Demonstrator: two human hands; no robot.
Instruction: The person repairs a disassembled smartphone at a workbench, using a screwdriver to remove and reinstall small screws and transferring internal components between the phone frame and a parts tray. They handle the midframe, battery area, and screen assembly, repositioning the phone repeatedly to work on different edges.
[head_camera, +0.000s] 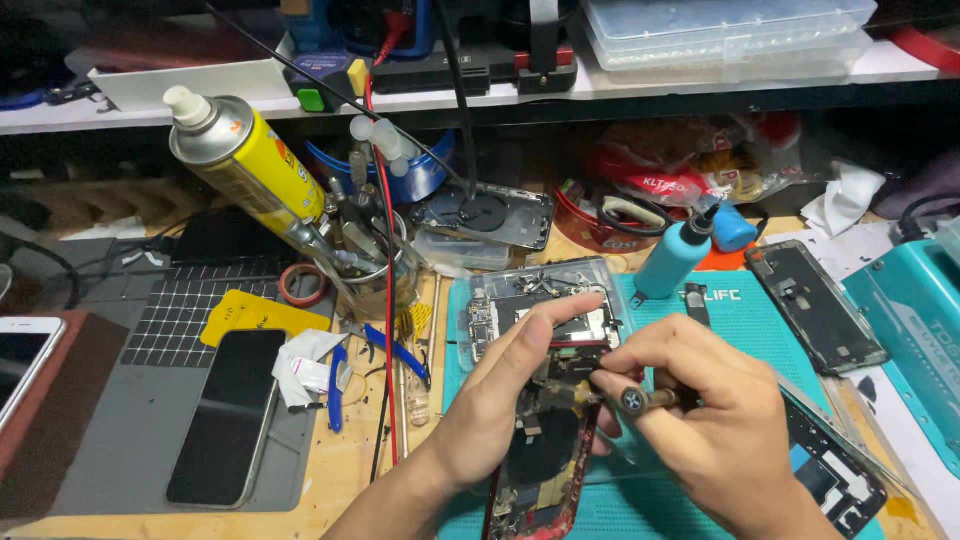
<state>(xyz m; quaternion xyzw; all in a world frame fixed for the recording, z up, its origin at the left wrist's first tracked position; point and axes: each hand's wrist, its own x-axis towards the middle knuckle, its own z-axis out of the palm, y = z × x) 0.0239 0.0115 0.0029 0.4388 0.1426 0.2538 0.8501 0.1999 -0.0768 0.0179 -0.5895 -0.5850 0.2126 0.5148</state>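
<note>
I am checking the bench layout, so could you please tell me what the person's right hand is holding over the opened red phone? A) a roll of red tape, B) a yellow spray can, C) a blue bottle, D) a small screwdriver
D: the right hand pinches a small screwdriver over the opened red phone, which the left hand steadies; the spray can and blue bottle stand apart.

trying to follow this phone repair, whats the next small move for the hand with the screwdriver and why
Probably ease the screwdriver tip down into the opened red phone near its top edge. The right hand pinches the driver close to the phone's inner parts, and the left hand braces the frame with a finger laid across the top. Whether the tip already touches a screw is hidden.
</note>
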